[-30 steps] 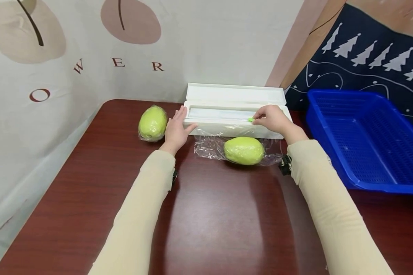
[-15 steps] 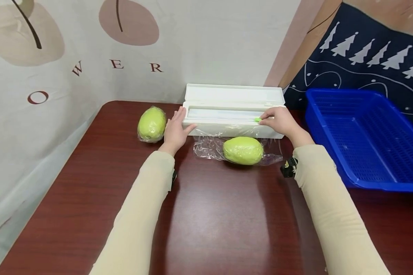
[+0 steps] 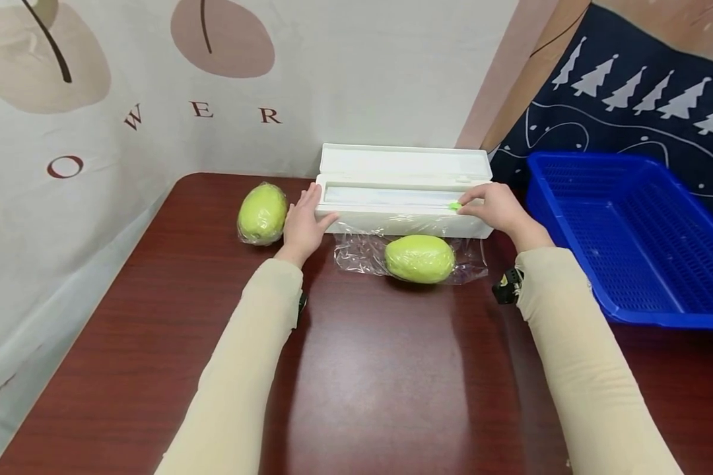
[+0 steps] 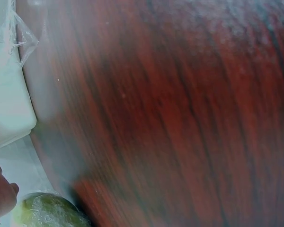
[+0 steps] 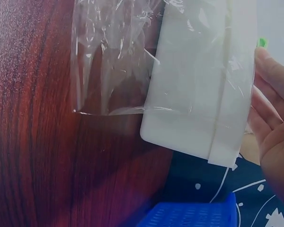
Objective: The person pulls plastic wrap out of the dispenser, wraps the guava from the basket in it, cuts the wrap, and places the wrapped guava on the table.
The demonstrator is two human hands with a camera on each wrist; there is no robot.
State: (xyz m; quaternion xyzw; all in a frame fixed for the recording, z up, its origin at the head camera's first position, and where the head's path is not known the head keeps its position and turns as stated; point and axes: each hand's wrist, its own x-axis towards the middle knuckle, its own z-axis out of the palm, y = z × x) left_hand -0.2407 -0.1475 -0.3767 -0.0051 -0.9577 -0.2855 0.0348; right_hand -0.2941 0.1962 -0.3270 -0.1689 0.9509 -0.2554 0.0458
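Of the hands, the left hand rests, fingers extended, against the left end of a white box, lid raised, at the back edge of the surface. The right hand pinches a green slider near the box's right end. Clear film and a green fruit lie before the box; a wrapped fruit sits near the surface's back left corner.

Head view bright — pale glare on the glossy red-brown wooden tabletop toward six o'clock; left wrist view hazy, soft; right wrist view dimmer — clear crinkled plastic film glinting at eleven o'clock.
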